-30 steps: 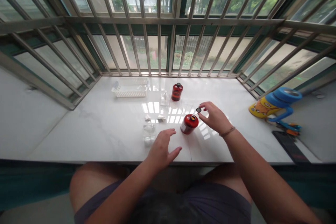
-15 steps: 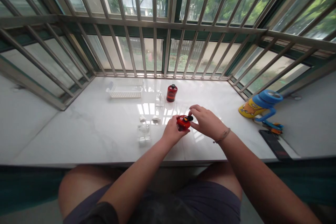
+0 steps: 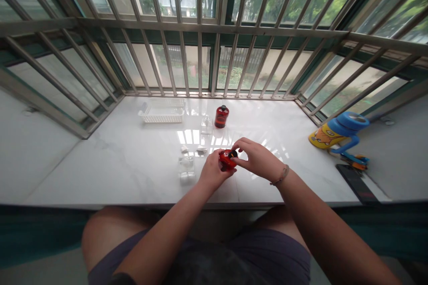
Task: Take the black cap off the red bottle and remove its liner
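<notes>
My left hand point(image 3: 212, 170) is wrapped round a red bottle point(image 3: 226, 161) low over the white counter. My right hand point(image 3: 256, 156) pinches a black cap point(image 3: 232, 154) at the bottle's mouth; whether it is seated on the neck cannot be made out. Behind them stands a second red bottle point(image 3: 221, 117) with a black top. A clear glass-like container point(image 3: 206, 125) is just left of that one. Nearer, left of my left hand, are two small white pieces point(image 3: 201, 148) and a clear container with whitish contents point(image 3: 186, 177).
A white perforated basket point(image 3: 162, 117) sits at the back left. At the right stand a blue and yellow flask point(image 3: 331, 132), a small orange and blue item point(image 3: 359, 161) and a black flat object point(image 3: 357, 184). Barred windows edge the white counter point(image 3: 117, 164).
My right hand has brought the black cap from beside the bottle's mouth to over it. The view has shifted slightly.
</notes>
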Available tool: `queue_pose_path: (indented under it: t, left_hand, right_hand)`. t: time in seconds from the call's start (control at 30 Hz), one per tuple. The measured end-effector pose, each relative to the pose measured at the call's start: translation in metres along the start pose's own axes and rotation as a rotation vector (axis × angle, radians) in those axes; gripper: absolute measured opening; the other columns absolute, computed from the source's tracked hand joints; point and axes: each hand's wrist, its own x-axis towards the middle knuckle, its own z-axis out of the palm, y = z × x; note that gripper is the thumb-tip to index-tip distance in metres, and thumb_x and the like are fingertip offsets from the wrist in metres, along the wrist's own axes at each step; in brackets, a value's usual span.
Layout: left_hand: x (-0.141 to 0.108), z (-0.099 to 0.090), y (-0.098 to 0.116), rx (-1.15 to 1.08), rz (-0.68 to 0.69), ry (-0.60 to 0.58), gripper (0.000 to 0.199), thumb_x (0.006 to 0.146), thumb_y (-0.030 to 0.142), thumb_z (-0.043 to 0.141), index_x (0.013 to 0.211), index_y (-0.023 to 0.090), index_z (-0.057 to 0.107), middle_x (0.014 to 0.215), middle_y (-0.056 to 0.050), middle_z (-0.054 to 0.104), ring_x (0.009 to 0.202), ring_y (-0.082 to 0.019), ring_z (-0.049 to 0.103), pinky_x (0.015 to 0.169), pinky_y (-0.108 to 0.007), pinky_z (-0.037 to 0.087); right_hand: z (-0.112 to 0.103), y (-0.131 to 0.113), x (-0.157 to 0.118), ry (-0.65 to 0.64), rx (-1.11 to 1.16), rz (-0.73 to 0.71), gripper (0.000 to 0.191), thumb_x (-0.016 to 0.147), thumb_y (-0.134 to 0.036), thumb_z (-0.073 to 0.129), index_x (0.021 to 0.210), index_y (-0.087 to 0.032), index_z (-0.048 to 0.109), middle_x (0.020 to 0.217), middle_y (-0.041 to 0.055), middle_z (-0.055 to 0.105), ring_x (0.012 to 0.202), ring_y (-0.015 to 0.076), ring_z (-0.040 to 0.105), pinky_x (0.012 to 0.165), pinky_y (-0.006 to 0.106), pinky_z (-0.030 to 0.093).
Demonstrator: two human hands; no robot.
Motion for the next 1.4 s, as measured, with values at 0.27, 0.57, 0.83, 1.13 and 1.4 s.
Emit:
queue_pose_path:
  t: [0.27,0.57,0.83,1.13,1.4]
  left_hand:
    - [-0.018,-0.008,-0.011,0.017,-0.051,-0.011,0.087,0.066,0.030,0.104,0.139,0.025,0.057,0.137,-0.012,0.067,0.130,-0.037,0.064,0.112,-0.056,0.052]
    - [-0.059,-0.051,0.045,0.124,0.443,0.030,0.077,0.088,0.047,0.090,0.152,0.032,0.050,0.153,-0.014,0.061,0.146,-0.039,0.056,0.121,-0.062,0.050]
    - [-0.073,-0.057,0.080,0.124,0.393,0.098,0.040,0.093,0.031,0.084,0.129,0.034,0.067,0.147,-0.009,0.064,0.141,-0.036,0.059,0.115,-0.061,0.056]
    - [-0.086,-0.072,0.063,0.148,0.298,0.133,0.026,0.096,0.028,0.079,0.120,0.032,0.072,0.134,-0.008,0.070,0.129,-0.032,0.066,0.108,-0.054,0.060]
    - [-0.110,-0.084,0.033,0.159,0.200,0.103,0.022,0.097,0.022,0.077,0.119,0.027,0.072,0.124,-0.008,0.072,0.120,-0.027,0.069,0.105,-0.045,0.058]
  right_hand:
    - [0.009,0.000,-0.014,0.100,0.337,0.072,0.023,0.097,-0.039,0.075,0.114,-0.025,0.071,0.111,0.0059,0.071,0.097,0.0223,0.069,0.092,0.043,0.060]
    - [0.058,-0.046,-0.062,0.178,1.412,0.372,0.048,0.097,-0.073,0.052,0.106,-0.027,0.064,0.109,0.0104,0.067,0.084,0.0235,0.061,0.070,0.039,0.058]
    - [0.112,-0.094,-0.081,0.164,1.798,0.526,0.045,0.099,-0.069,0.055,0.120,-0.031,0.069,0.125,0.0090,0.068,0.116,0.0276,0.066,0.111,0.051,0.055]
    - [0.110,-0.063,-0.070,0.133,1.145,0.548,0.048,0.103,-0.067,0.056,0.118,-0.024,0.073,0.110,0.0090,0.075,0.089,0.0225,0.070,0.080,0.037,0.060]
    - [0.089,0.052,-0.067,0.275,0.040,0.714,0.024,0.098,-0.040,0.060,0.103,-0.019,0.071,0.102,0.0091,0.072,0.084,0.0232,0.065,0.082,0.037,0.049]
